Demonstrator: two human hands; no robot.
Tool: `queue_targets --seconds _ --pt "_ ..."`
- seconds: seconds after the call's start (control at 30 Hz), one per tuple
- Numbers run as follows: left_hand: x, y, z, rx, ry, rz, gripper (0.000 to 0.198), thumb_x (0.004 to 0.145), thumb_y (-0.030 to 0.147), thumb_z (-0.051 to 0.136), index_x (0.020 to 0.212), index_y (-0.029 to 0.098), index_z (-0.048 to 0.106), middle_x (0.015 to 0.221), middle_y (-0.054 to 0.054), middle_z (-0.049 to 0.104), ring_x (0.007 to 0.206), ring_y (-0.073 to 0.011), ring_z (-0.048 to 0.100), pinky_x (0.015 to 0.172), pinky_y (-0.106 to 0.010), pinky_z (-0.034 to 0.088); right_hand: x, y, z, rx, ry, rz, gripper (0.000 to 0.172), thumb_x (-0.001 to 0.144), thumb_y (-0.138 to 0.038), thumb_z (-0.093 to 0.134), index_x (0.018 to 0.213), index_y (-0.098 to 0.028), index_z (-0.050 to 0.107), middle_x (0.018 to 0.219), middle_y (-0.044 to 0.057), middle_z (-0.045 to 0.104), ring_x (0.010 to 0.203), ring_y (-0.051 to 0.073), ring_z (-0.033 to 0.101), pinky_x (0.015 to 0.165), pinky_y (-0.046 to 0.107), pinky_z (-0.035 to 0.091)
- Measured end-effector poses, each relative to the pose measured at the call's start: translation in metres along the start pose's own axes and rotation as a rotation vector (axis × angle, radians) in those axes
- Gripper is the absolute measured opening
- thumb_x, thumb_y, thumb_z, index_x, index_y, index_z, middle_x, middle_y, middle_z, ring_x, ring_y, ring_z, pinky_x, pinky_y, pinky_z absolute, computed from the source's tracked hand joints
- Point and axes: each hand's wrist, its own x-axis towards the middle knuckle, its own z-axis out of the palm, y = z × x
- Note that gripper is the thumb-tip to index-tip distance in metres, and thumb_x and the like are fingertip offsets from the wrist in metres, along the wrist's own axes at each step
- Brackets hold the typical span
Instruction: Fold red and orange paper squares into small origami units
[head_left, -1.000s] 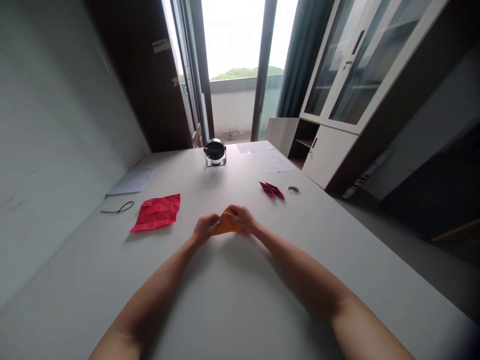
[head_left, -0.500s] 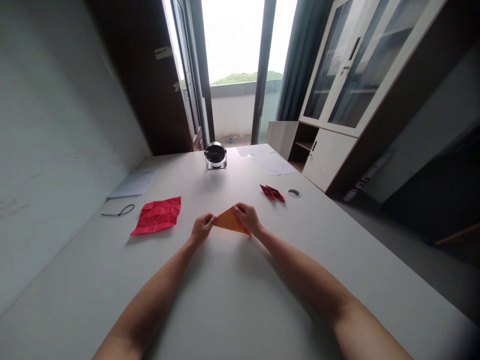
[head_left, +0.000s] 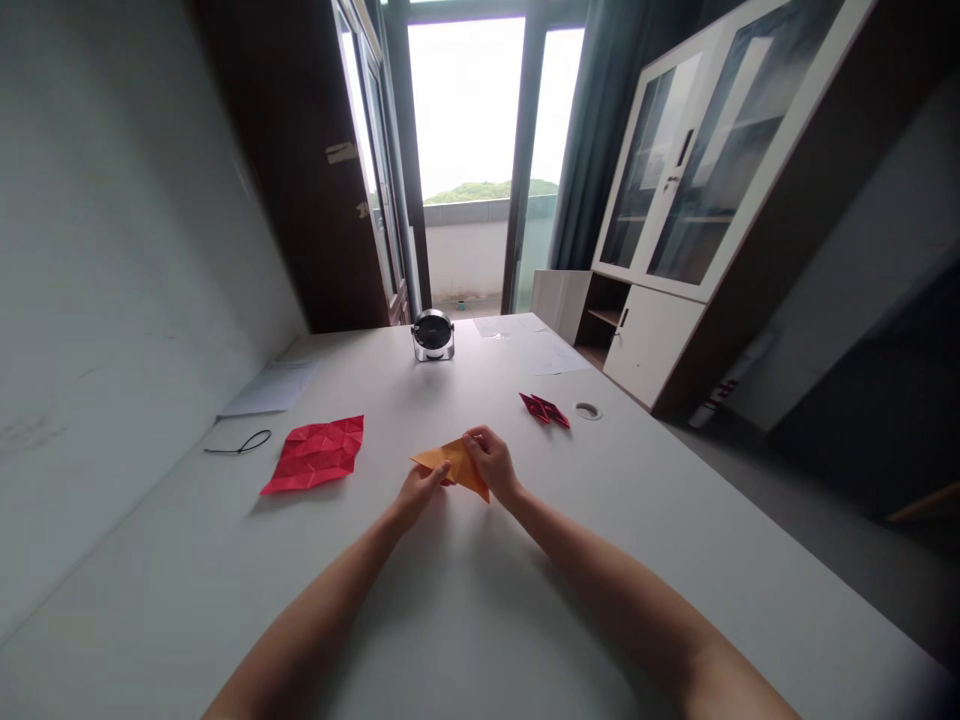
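Observation:
An orange folded paper (head_left: 452, 461) is held just above the white table (head_left: 480, 610), a little beyond its middle. My right hand (head_left: 491, 462) pinches the paper's right side, with its fingers closed on the fold. My left hand (head_left: 420, 491) grips the paper's lower left edge from below, thumb against the sheet. The paper forms a flat triangular shape with its point toward the lower right.
A creased red paper sheet (head_left: 316, 453) lies to the left, with a black cord loop (head_left: 240, 443) and a white sheet (head_left: 268, 388) beyond it. A small red folded piece (head_left: 545, 408) and a cable hole (head_left: 587, 410) sit to the right. A small round fan (head_left: 433, 334) stands at the far end.
The orange paper has gone from bunched under both hands to an open triangle. My left hand has slid down under its left edge. The camera has tilted, so everything sits lower.

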Motion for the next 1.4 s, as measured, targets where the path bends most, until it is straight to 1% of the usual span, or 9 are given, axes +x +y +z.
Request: queue_targets --seconds 0.1,0.23,0.47,0.7,0.9,1.17,1.27,1.33,1.4 --pt "-0.001 -0.002 0.002 -0.009 0.030 -0.025 0.051 0.074 0.053 0.077 0.100 0.009 0.071 0.088 -0.010 0.071 0.070 -0.0181 0.065 0.066 -0.031 0.054 -0.005 -0.003 0.004 -0.025 -0.005 -0.034 0.034 0.089 -0.052 0.056 0.081 -0.019 0.059 0.063 -0.003 0.053 0.056 0.012 0.045 0.052 0.023 0.036" --pt "0.002 -0.009 -0.005 0.051 0.043 -0.021 0.049 0.078 0.052 0.073 0.099 0.008 0.071 0.077 -0.008 0.069 0.056 -0.0150 0.061 0.054 -0.029 0.051 -0.004 -0.002 0.001 -0.043 -0.029 -0.047 0.038 0.090 -0.053 0.055 0.075 -0.018 0.059 0.064 -0.002 0.051 0.059 0.013 0.044 0.053 0.024 0.034" --pt "0.005 -0.015 -0.006 0.071 0.011 -0.027 0.046 0.083 0.049 0.067 0.104 0.008 0.069 0.074 -0.008 0.070 0.053 -0.0160 0.063 0.051 -0.029 0.051 0.000 0.006 -0.002 -0.013 -0.040 -0.009 0.041 0.087 -0.056 0.055 0.073 -0.018 0.060 0.064 -0.001 0.054 0.060 0.013 0.047 0.053 0.024 0.036" --pt "0.007 -0.014 -0.014 0.076 0.183 0.002 0.045 0.079 0.050 0.069 0.093 0.008 0.073 0.064 -0.008 0.070 0.055 -0.0189 0.066 0.055 -0.029 0.054 -0.004 0.013 0.002 0.025 -0.256 0.140 0.038 0.082 -0.056 0.061 0.081 -0.017 0.063 0.071 0.000 0.061 0.064 0.014 0.054 0.056 0.022 0.041" --pt "0.012 -0.016 -0.020 0.083 0.353 0.032 0.047 0.080 0.052 0.067 0.092 0.008 0.071 0.063 -0.007 0.070 0.055 -0.0209 0.069 0.055 -0.030 0.056 -0.004 0.013 0.002 -0.067 -0.391 0.182 0.034 0.084 -0.051 0.061 0.084 -0.017 0.064 0.060 -0.002 0.059 0.051 0.010 0.048 0.049 0.021 0.035" --pt "0.014 -0.018 -0.022 0.013 0.351 0.019 0.052 0.077 0.057 0.070 0.092 0.007 0.067 0.062 -0.008 0.070 0.053 -0.0214 0.069 0.054 -0.029 0.056 -0.001 0.018 0.001 -0.163 -0.386 0.127 0.034 0.090 -0.046 0.053 0.081 -0.016 0.066 0.054 -0.003 0.054 0.050 0.010 0.047 0.050 0.021 0.035" --pt "0.015 -0.018 -0.022 0.004 0.341 0.020 0.051 0.077 0.056 0.070 0.093 0.008 0.068 0.073 -0.011 0.073 0.056 -0.0215 0.070 0.055 -0.031 0.057 -0.003 0.017 0.002 -0.265 -0.295 0.035 0.031 0.093 -0.041 0.051 0.108 -0.019 0.066 0.065 -0.003 0.061 0.058 0.012 0.055 0.056 0.022 0.042" --pt "0.015 -0.018 -0.022 0.007 0.343 0.033 0.049 0.077 0.054 0.071 0.096 0.009 0.069 0.083 -0.012 0.074 0.062 -0.0220 0.071 0.056 -0.031 0.057 -0.006 0.013 0.003 -0.347 -0.240 -0.086 0.034 0.093 -0.036 0.055 0.123 -0.023 0.061 0.086 0.001 0.067 0.073 0.015 0.061 0.063 0.024 0.048" --pt "0.014 -0.016 -0.022 0.021 0.341 0.032 0.048 0.077 0.053 0.071 0.098 0.009 0.070 0.091 -0.014 0.075 0.070 -0.0237 0.072 0.059 -0.031 0.057 -0.010 0.008 0.004 -0.434 -0.243 -0.217 0.034 0.092 -0.032 0.058 0.126 -0.026 0.061 0.109 0.006 0.066 0.094 0.018 0.063 0.075 0.028 0.052"
